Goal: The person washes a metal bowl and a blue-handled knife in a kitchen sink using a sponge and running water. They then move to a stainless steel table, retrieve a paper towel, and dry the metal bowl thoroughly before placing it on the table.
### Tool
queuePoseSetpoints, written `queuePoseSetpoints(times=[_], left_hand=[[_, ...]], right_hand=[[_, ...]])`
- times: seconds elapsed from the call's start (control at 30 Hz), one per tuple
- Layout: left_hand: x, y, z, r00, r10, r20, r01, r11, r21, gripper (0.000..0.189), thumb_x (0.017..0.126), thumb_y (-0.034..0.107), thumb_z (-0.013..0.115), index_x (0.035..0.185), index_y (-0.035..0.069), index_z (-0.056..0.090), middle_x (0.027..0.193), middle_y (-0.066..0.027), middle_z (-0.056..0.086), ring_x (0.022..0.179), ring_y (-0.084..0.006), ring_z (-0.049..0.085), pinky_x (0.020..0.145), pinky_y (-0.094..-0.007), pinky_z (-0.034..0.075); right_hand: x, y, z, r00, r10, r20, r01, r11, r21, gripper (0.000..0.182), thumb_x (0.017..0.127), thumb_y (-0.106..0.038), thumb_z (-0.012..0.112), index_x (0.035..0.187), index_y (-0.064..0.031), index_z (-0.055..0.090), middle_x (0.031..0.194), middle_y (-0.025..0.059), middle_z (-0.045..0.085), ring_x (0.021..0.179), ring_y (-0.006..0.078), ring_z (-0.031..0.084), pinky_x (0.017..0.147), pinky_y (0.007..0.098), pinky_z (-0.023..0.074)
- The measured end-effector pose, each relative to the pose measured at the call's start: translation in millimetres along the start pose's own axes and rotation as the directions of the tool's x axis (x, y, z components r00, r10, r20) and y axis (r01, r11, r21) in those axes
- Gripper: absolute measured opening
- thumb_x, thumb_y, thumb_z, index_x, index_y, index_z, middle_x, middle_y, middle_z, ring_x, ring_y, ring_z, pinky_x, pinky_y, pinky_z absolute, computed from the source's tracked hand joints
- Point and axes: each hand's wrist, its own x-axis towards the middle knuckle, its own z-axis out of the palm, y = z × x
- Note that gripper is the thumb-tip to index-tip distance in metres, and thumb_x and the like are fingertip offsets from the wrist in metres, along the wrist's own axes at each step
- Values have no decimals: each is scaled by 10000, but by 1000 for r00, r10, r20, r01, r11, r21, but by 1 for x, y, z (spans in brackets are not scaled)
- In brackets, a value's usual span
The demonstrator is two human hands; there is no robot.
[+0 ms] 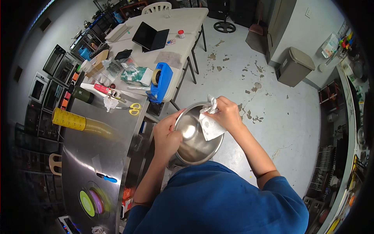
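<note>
A stainless steel mixing bowl (192,149) is held in front of my body, its mouth tilted up towards me. My left hand (168,136) grips the bowl's left rim, thumb on the inside and fingers wrapped around the outer wall, partly hidden. In my right hand (226,114) is a crumpled white paper towel (213,127) at the upper right rim. One end of the towel hangs down into the bowl and shows damp spots. The bowl's inner wall is shiny.
To the left runs a steel worktable (102,149) with yellow-handled scissors (134,109), a blue-handled tool (107,177) and a yellow roll (68,119). Beyond stand a blue tape dispenser (163,80) and a tablet (146,36) on a white folding table (187,17). A bin (295,67) stands far right.
</note>
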Motion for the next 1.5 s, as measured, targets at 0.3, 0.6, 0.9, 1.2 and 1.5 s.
queuePoseSetpoints(times=[0.3,0.6,0.9,1.2,1.5], left_hand=[[13,-29,5,814,-364,453,512,818,-262,274,452,-83,380,668,-11,532,564,3,476,472,-48,421,375,-182,297],[13,-26,-14,953,-241,185,301,827,-475,471,419,-96,349,849,-92,541,720,-68,549,564,-92,507,473,-172,399],[9,-45,-62,839,-231,-492,-212,694,-688,247,402,-95,323,627,-1,361,710,-112,500,587,-186,516,624,-259,465],[-1,-38,-42,823,12,-568,-455,612,-647,219,382,-21,401,586,39,350,834,-85,451,790,-192,501,796,-291,403],[-11,-52,-70,935,222,-278,-274,948,-162,472,695,370,598,891,-56,544,1002,-106,464,911,-153,466,763,-254,375]], right_hand=[[32,-26,10,757,-595,270,591,800,107,314,541,-265,648,718,-27,546,645,55,487,607,200,536,487,309,437],[52,-6,21,894,-339,294,273,931,243,226,582,-182,698,602,-4,559,585,80,518,510,225,531,462,287,426],[-43,10,57,897,231,376,-416,727,546,170,680,-171,623,674,-5,592,590,59,569,525,91,514,481,275,416],[-60,-50,59,839,328,434,-544,533,649,155,712,-103,529,851,-38,509,806,57,497,724,183,478,650,280,420],[12,-38,33,863,384,330,-506,653,564,178,787,-130,454,709,8,533,598,0,504,561,50,441,482,232,367]])
